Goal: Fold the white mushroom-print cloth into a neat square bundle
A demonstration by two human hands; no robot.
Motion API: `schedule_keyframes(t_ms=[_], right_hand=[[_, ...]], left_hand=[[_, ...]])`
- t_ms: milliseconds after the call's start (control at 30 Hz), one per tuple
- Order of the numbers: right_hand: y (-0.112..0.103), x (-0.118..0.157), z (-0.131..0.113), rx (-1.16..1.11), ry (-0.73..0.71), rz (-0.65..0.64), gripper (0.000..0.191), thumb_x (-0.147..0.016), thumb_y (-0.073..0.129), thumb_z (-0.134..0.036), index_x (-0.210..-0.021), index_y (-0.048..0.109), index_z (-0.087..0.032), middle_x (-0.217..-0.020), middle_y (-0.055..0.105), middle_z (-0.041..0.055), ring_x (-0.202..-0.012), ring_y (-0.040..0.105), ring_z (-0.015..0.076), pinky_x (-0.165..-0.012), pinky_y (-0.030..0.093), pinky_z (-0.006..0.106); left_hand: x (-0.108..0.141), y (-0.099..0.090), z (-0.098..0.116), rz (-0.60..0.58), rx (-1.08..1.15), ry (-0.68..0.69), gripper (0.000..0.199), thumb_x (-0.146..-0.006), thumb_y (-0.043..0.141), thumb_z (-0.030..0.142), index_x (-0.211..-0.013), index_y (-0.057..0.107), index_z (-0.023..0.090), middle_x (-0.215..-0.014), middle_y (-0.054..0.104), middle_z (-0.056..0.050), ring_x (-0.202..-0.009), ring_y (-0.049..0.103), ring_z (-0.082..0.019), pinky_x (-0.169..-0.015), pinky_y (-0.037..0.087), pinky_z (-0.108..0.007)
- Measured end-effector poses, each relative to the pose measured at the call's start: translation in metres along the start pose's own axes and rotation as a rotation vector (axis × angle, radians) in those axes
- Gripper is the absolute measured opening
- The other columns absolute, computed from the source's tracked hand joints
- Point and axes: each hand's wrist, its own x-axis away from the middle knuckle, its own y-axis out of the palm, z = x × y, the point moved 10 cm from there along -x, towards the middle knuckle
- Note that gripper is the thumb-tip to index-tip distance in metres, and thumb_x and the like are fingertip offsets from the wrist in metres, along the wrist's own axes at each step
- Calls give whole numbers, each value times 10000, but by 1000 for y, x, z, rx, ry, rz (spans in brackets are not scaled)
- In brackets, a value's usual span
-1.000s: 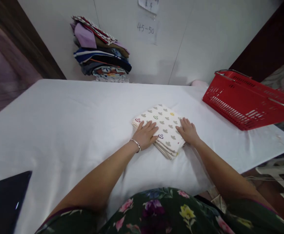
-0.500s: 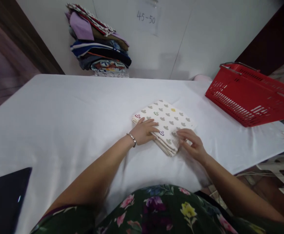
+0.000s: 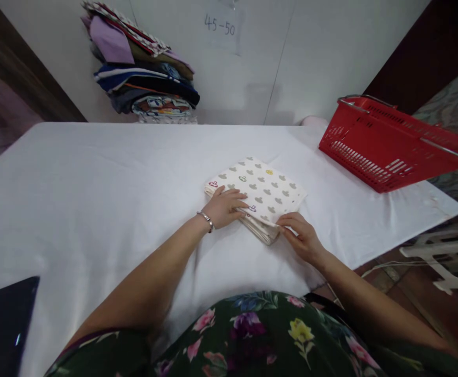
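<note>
A folded white cloth (image 3: 260, 183) with a grey, yellow, red and purple print lies in several layers on the white-covered table. Resting on its near left edge, my left hand (image 3: 225, 207) has its fingers spread over the top layer; a silver bracelet circles that wrist. My right hand (image 3: 297, 235) pinches the near right corner of the cloth between thumb and fingers. The corner's top layer is lifted a little there, and the lower folds show beneath it.
A red plastic basket (image 3: 386, 146) stands at the table's right end. Piled clothes and fabrics (image 3: 146, 68) rise behind the far edge. A dark flat object (image 3: 7, 324) lies at the near left. Beyond the right edge is a white plastic chair (image 3: 445, 256).
My right hand has closed on the cloth's near right corner and raised its top layer slightly. My left hand stays on the cloth. The whole view has shifted a little.
</note>
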Motion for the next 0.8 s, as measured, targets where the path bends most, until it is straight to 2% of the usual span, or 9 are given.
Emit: schedule_keyframes(t_ms=[200, 567, 667, 800], right_hand=[[23, 9, -16, 242, -129, -202, 190, -860, 513, -208, -1032, 592, -215, -1018, 603, 82, -970, 525, 218, -846, 423, 415], [28, 9, -18, 324, -218, -259, 213, -862, 498, -195, -1056, 586, -190, -1022, 607, 101, -949, 527, 228, -804, 419, 406], [26, 7, -17, 250, -195, -230, 194, -852, 514, -199, -1032, 588, -203, -1003, 610, 93, -951, 532, 228, -816, 425, 415], [5, 0, -2, -50, 22, -24, 103, -873, 493, -238, -925, 579, -215, -932, 591, 66, -891, 555, 191, -796, 456, 370]], left_hand=[[0, 4, -2, -47, -20, -10, 317, -747, 626, 300, -1061, 620, 348, -1317, 515, 42, -1283, 366, -210, -1089, 120, -510], [-1, 4, -3, -31, -27, -5, 250, -824, 528, 293, -1044, 632, 349, -1300, 531, 42, -1276, 372, -191, -1086, 118, -504], [-1, 3, -2, -24, -25, -4, 241, -831, 523, 282, -1035, 635, 343, -1289, 542, 40, -1269, 382, -190, -1079, 130, -510], [0, 1, -1, 3, -18, 1, 230, -835, 525, 284, -1028, 637, 341, -1272, 557, 35, -1254, 399, -187, -1078, 134, -504]])
